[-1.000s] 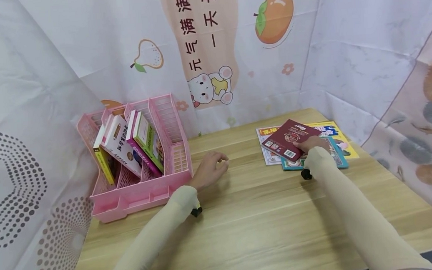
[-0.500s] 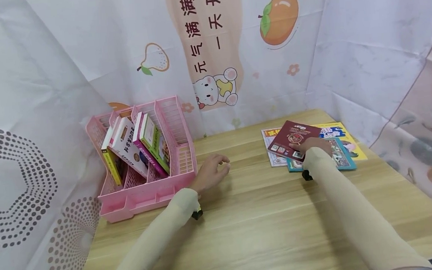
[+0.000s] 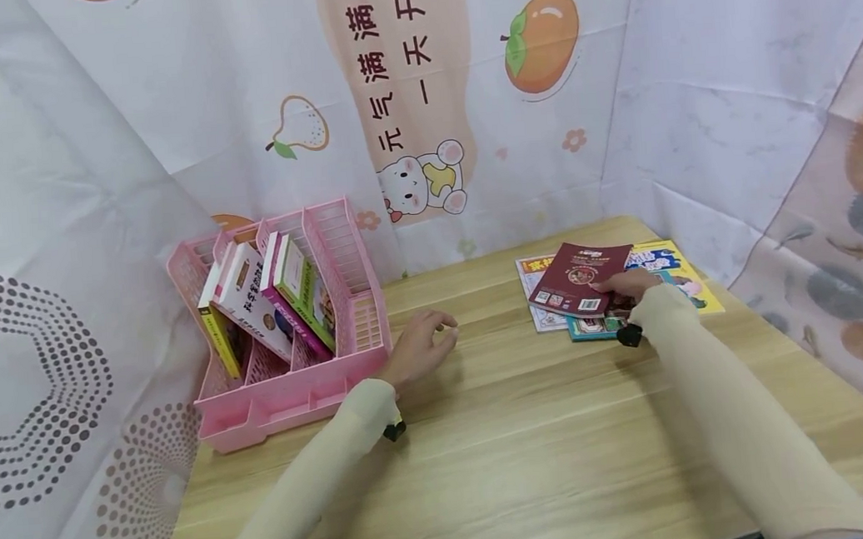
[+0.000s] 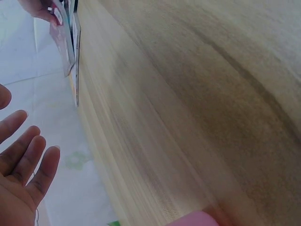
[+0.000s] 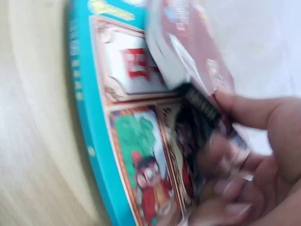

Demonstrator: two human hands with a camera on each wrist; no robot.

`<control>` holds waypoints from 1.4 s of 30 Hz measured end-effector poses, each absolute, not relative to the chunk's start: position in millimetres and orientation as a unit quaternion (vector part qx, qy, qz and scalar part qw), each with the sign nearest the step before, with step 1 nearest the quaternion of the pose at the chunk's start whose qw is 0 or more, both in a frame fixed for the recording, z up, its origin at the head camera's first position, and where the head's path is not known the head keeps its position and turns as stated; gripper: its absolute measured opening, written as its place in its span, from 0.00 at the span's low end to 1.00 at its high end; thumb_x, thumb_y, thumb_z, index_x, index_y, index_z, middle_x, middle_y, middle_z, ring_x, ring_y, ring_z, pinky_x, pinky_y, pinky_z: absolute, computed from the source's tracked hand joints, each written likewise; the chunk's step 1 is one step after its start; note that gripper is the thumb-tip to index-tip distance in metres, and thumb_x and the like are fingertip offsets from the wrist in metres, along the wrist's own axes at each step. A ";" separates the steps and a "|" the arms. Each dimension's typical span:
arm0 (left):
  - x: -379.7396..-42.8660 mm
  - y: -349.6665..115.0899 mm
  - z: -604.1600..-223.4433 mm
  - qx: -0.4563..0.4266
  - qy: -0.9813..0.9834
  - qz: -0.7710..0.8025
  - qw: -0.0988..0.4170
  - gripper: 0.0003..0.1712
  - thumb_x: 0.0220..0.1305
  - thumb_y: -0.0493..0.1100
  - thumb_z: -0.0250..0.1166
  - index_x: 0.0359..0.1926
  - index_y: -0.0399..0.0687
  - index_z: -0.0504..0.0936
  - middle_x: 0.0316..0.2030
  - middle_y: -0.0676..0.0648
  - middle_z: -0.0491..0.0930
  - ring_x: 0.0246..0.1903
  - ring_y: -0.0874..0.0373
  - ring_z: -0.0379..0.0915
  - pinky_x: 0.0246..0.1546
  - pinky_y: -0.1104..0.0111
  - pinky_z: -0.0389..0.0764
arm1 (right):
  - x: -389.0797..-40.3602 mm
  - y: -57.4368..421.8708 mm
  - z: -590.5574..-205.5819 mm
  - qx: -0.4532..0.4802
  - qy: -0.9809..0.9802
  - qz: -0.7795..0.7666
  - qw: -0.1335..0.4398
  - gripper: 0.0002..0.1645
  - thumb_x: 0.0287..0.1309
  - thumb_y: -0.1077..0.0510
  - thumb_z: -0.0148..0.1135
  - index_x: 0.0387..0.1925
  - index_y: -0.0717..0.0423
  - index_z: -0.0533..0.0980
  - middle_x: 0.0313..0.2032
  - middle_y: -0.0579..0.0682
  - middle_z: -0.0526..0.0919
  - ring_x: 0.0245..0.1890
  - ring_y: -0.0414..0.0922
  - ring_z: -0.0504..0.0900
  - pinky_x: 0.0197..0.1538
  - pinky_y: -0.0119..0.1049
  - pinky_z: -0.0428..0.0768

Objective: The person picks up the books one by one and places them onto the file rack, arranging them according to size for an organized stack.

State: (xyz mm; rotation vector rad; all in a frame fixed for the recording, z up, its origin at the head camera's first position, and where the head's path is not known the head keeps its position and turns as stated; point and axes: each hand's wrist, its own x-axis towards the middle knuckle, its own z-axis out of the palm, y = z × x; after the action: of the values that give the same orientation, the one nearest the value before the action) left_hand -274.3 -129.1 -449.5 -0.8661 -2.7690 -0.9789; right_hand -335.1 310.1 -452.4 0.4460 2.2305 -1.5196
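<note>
Maroon, with a round emblem (image 3: 580, 275) and a barcode (image 3: 589, 303), the slim book (image 3: 563, 279) bows slightly over the teal book (image 5: 136, 125) on our desk (image 3: 490, 466). Our right hand (image 3: 629, 283) pinches its edge; our left hand (image 3: 420, 345), fingers loosely parted, holds nothing. Half a second ago our grip partly covered that barcode, now showing whole.

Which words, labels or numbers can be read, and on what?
"元气满满": curtain; next character cut off.
"一天开": curtain.
"科学家", apparently: white book; rest blurred.
Red character, teal book: partly covered, unreadable.
Too small or blurred: print on other books, such as the maroon book and green book.
</note>
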 end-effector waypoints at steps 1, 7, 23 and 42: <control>-274.2 -129.0 -449.8 -0.280 -0.904 -0.320 0.040 0.16 0.76 0.50 0.59 0.55 0.46 0.82 0.54 0.49 0.78 0.55 0.53 0.73 0.56 0.56 0.76 | -335.2 313.6 -454.1 0.145 0.773 -0.581 0.209 0.21 0.70 0.44 0.62 0.37 0.60 0.78 0.24 0.45 0.78 0.20 0.39 0.72 0.27 0.34 0.74; -274.6 -126.3 -453.0 -0.278 -0.908 -0.313 0.029 0.16 0.75 0.51 0.59 0.53 0.48 0.82 0.53 0.51 0.78 0.53 0.56 0.72 0.54 0.58 0.75 | -327.9 306.6 -455.6 0.111 0.615 -0.753 0.207 0.29 0.75 0.50 0.54 0.13 0.48 0.72 0.11 0.42 0.72 0.08 0.38 0.59 0.17 0.33 0.60; -278.9 -86.8 -436.4 -0.294 -0.896 -0.334 -0.001 0.26 0.73 0.70 0.55 0.50 0.56 0.83 0.38 0.61 0.82 0.37 0.66 0.77 0.38 0.68 0.80 | -313.0 170.9 -406.4 0.001 0.784 -0.593 -0.182 0.22 0.71 0.53 0.51 0.26 0.65 0.78 0.17 0.46 0.80 0.13 0.36 0.67 0.16 0.31 0.64; -276.8 -54.0 -421.2 -0.245 -0.899 -0.359 -0.058 0.14 0.70 0.53 0.59 0.35 0.48 0.74 0.17 0.55 0.66 0.16 0.63 0.58 0.20 0.68 0.64 | -282.8 107.7 -414.4 -0.154 0.850 -0.470 -0.184 0.19 0.76 0.52 0.52 0.30 0.57 0.77 0.20 0.49 0.79 0.16 0.44 0.70 0.18 0.35 0.68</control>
State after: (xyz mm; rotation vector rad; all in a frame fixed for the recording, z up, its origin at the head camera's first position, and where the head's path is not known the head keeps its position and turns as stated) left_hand -276.8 -54.0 -421.2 -0.7993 -2.9338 -1.1707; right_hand -282.8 107.7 -414.4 -0.5490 3.0357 -1.6773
